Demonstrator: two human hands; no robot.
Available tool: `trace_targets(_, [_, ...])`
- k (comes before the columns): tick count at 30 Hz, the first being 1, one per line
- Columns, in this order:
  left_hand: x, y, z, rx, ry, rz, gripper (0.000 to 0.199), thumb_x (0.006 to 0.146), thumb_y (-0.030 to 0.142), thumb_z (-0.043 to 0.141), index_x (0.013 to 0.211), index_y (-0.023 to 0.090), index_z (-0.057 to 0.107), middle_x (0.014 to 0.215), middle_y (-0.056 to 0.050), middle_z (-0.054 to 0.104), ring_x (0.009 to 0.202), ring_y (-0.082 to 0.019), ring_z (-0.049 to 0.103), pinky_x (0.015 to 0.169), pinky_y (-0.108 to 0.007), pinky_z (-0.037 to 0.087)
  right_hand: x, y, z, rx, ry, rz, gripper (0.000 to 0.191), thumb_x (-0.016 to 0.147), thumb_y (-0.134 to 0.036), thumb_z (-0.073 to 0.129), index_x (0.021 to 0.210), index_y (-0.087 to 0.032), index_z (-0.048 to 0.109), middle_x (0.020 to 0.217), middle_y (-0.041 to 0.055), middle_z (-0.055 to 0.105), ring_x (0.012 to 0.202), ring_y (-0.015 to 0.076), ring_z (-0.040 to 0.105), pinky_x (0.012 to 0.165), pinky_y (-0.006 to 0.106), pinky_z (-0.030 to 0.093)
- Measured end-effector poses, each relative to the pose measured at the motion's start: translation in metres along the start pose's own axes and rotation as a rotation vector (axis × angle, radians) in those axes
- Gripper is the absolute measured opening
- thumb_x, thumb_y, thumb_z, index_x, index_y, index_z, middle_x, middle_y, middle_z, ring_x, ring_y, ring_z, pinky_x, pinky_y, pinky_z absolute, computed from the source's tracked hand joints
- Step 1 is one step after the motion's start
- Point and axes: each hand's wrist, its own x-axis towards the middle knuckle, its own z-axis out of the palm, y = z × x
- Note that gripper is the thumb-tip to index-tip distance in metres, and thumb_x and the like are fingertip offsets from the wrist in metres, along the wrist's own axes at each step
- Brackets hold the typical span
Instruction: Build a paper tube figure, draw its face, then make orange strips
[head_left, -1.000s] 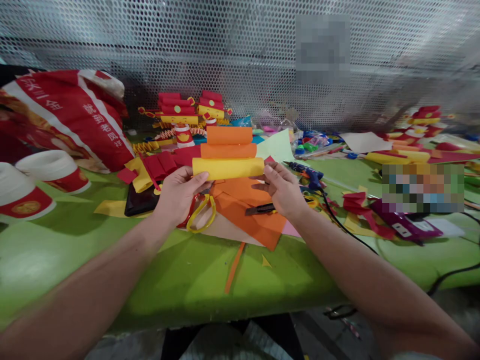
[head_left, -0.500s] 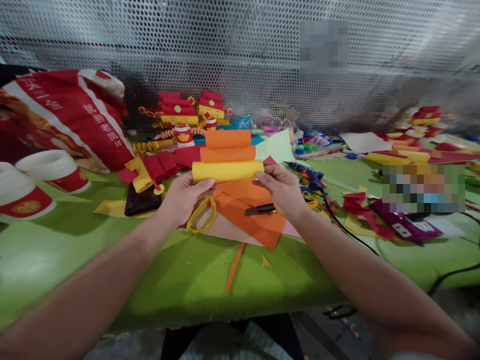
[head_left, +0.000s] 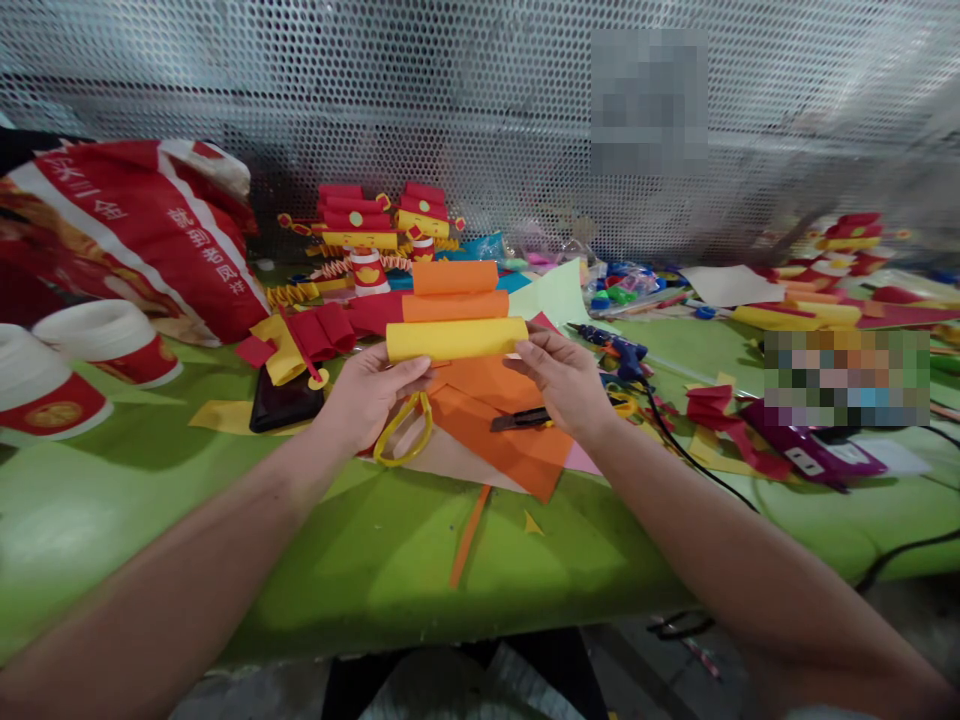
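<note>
Between both hands is a stacked paper roll figure: a yellow paper roll [head_left: 457,340] in front, with two orange paper rolls [head_left: 455,292] above it. My left hand [head_left: 375,390] pinches the yellow roll's left end, thumb in front. At its right end, my right hand [head_left: 562,375] grips with thumb and fingers. Beneath them lie orange paper sheets [head_left: 510,440], with a box cutter [head_left: 519,419] on top near my right hand. Yellow-handled scissors [head_left: 405,430] rest below my left hand, their blades hidden.
Finished red-and-yellow paper figures [head_left: 358,225] stand at the back. Paper cups [head_left: 112,340] and a red bag [head_left: 150,220] are on the left. A blue glue gun [head_left: 615,345] with a black cord and a purple device [head_left: 814,445] lie right. A black phone [head_left: 285,398] sits under red paper pieces.
The stacked rolls have tilted very slightly, so the orange rolls look a little narrower and lower. Both hands keep their hold in nearly the same place.
</note>
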Motion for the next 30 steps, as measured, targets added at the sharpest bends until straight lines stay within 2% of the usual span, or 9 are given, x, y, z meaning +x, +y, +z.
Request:
trace_targets(8, [0.0005,-0.0014,-0.0012,-0.016,-0.013,0.033,0.028,0.054,0.025,0.082,0.078,0.017,0.071,0.077,-0.003,0.072,0.074,-0.018,0.068,0.075,-0.032,0.054,0.0007,0.0012,-0.0005,0.011,-0.008,-0.021,0.029,0.055,-0.045,0.080,0.061,-0.021,0.065,0.098,0.0018,0.063,0.087,0.0138,0.058,0.078,0.028,0.050])
trace_targets(13, [0.0006,-0.0012,-0.0013,-0.036,-0.027,0.032,0.025,0.055,0.022,0.080,0.078,0.018,0.071,0.077,-0.002,0.073,0.070,-0.015,0.067,0.075,-0.030,0.054,0.0013,0.0028,-0.0011,0.027,-0.018,-0.023,0.028,0.056,-0.044,0.080,0.061,-0.022,0.065,0.095,0.0016,0.063,0.087,0.0145,0.058,0.077,0.029,0.050])
trace_targets(19, [0.0000,0.0005,0.0003,-0.042,-0.015,0.039,0.022,0.054,0.018,0.077,0.075,0.018,0.071,0.075,0.000,0.073,0.068,-0.013,0.067,0.070,-0.026,0.055,0.0018,0.0048,-0.0027,-0.009,-0.012,-0.043,0.026,0.057,-0.043,0.079,0.061,-0.022,0.065,0.099,0.0014,0.062,0.093,0.0162,0.057,0.087,0.033,0.047])
trace_targets(27, [0.0009,0.0009,-0.0014,-0.067,-0.046,0.040,0.022,0.055,0.018,0.078,0.076,0.018,0.072,0.076,-0.001,0.073,0.070,-0.013,0.067,0.069,-0.024,0.055,0.0017,0.0048,-0.0020,-0.033,-0.029,-0.083,0.026,0.057,-0.044,0.078,0.060,-0.023,0.064,0.091,0.0012,0.062,0.090,0.0166,0.057,0.085,0.034,0.047])
trace_targets(30, [0.0010,0.0005,-0.0019,-0.071,-0.049,0.039,0.022,0.055,0.018,0.078,0.076,0.018,0.072,0.078,-0.001,0.073,0.072,-0.014,0.067,0.070,-0.024,0.055,0.0021,0.0050,-0.0024,-0.019,-0.025,-0.078,0.024,0.057,-0.042,0.079,0.061,-0.023,0.065,0.094,0.0013,0.062,0.089,0.0162,0.057,0.084,0.033,0.048])
